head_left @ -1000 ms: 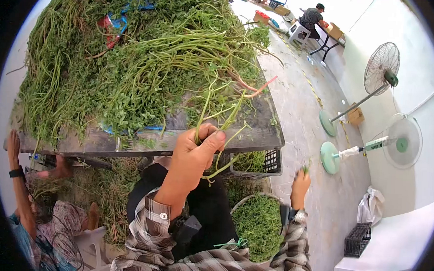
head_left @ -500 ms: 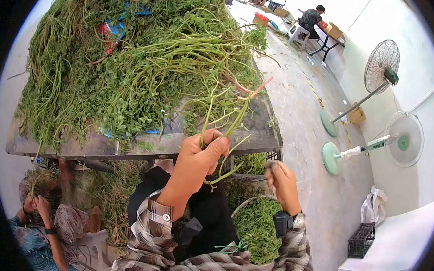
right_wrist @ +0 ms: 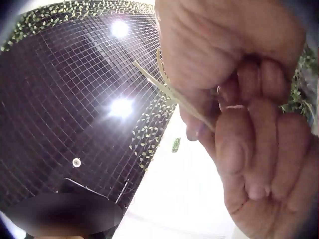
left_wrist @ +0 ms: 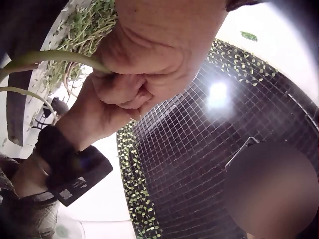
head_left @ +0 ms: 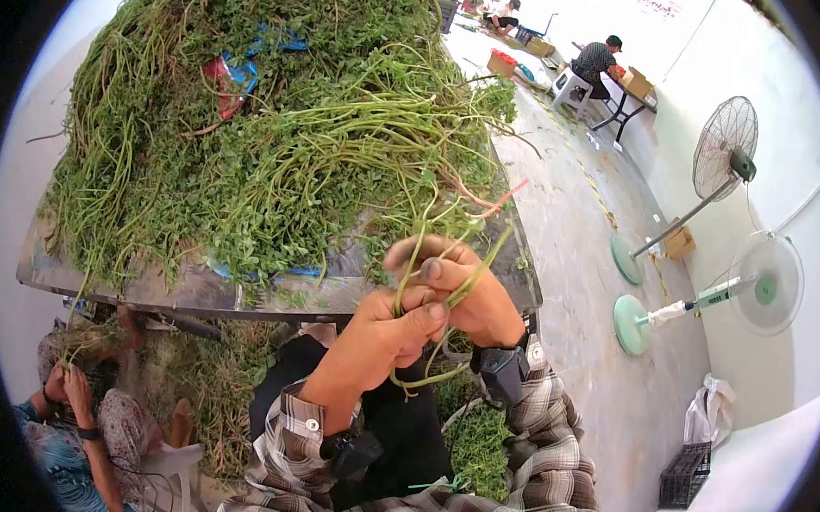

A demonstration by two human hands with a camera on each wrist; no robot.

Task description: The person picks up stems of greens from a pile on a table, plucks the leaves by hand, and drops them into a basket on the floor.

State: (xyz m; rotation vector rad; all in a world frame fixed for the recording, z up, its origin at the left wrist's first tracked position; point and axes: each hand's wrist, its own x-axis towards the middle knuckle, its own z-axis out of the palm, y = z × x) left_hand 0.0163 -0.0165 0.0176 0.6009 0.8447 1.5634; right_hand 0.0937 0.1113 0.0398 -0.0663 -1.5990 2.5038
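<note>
In front of the table edge, my left hand (head_left: 389,334) pinches a few long green leafy stems (head_left: 496,253) between thumb and curled fingers. One stem loops down below the hands, and others rise above them. My right hand (head_left: 477,301) is right against the left, its fingers bent round the upper part of the same stems. The left wrist view shows a thick stem (left_wrist: 52,56) coming out of the left fist. Among the fingers in the right wrist view, a thin split stem (right_wrist: 172,94) sticks out. A large heap of stemmed greens (head_left: 202,162) covers the dark table (head_left: 273,303).
Below my right forearm stands a tub of cut greens (head_left: 479,450). Two fans (head_left: 724,147) stand on the right, near a black crate (head_left: 684,474) and a white table (head_left: 741,491). One person (head_left: 77,424) sits at left; another person (head_left: 591,66) works at the back.
My right hand came up and left from beside the tub to the stems at my left hand. The left hand keeps its grip. The seated person at left has brought both hands together.
</note>
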